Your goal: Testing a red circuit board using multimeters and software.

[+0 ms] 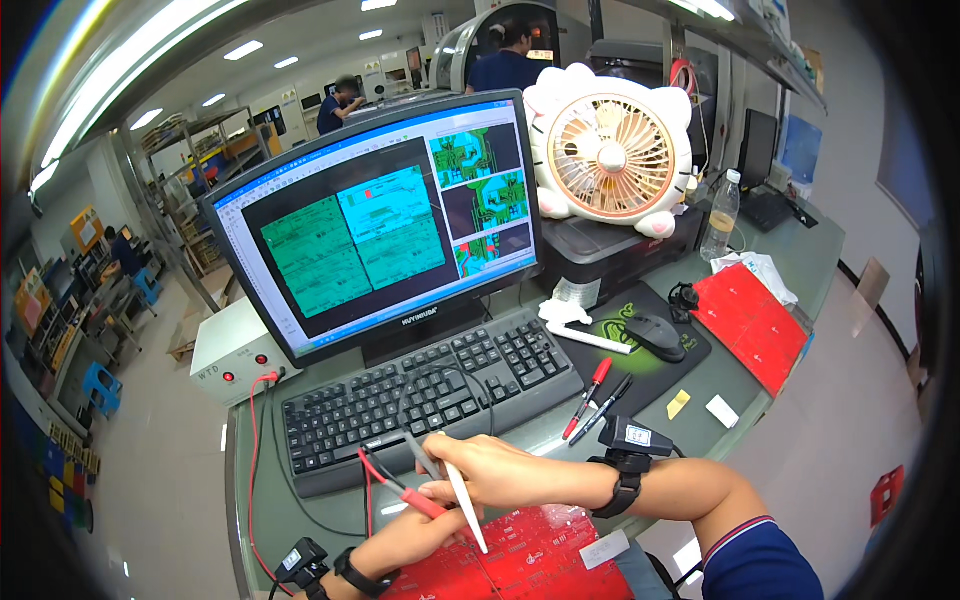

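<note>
On kbd's (350, 413) near side, I see L fingers (438, 530) hold red probe (424, 503), R fingers (447, 448) white stick (470, 514), slanted prob. so tip reaches red board (535, 555).

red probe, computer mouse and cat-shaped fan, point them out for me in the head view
Red probe (422, 502), head view: on its red handle.
Computer mouse (655, 338), head view: on its top shell.
Cat-shaped fan (612, 158), head view: on its central hub.
</note>
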Demonstrator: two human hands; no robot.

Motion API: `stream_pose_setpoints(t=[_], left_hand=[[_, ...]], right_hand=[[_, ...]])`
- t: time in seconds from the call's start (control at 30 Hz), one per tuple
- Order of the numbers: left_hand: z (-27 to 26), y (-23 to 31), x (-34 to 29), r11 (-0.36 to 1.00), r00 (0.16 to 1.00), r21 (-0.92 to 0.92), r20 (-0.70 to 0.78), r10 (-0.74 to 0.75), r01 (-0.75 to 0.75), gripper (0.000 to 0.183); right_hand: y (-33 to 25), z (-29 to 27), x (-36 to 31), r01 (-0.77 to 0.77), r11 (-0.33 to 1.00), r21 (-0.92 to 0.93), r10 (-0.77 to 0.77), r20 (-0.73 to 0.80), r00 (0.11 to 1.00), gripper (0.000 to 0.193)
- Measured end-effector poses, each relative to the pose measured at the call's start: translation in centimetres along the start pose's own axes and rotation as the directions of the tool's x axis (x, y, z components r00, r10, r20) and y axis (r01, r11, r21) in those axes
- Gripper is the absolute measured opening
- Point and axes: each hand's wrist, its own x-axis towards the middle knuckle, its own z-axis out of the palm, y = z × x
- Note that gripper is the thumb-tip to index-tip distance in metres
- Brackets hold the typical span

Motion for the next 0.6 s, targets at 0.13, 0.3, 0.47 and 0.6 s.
stream_pose_setpoints(t=[0.13, 0.3, 0.47, 0.6], left_hand=[[1.9, 0.8, 0.0, 0.999, 0.997, 0.037, -0.063, 0.034, -0.032, 0.024], [1.5, 0.2, -0.3, 0.995, 0.999, 0.1, -0.042, 0.014, -0.01, 0.026], [1.1, 0.7, -0.4, 0.996, 1.0, 0.082, 0.007, -0.026, 0.026, 0.024], [0.5, 1.2, -0.8, 0.998, 0.999, 0.058, 0.008, -0.036, 0.035, 0.023]], right_hand=[[1.5, 0.3, -1.6, 0.012, 0.983, 0.181, -0.011, -0.002, 1.0, 0.039], [1.8, -2.5, -4.3, -0.11, 0.992, -0.057, 0.117, 0.134, 0.984, 0.042], [3.0, -3.5, -7.4, -0.055, 0.956, -0.287, 0.162, 0.362, 0.918, 0.037], [4.0, -3.7, -7.5, -0.074, 0.991, -0.113, 0.116, 0.432, 0.894, 0.032]])
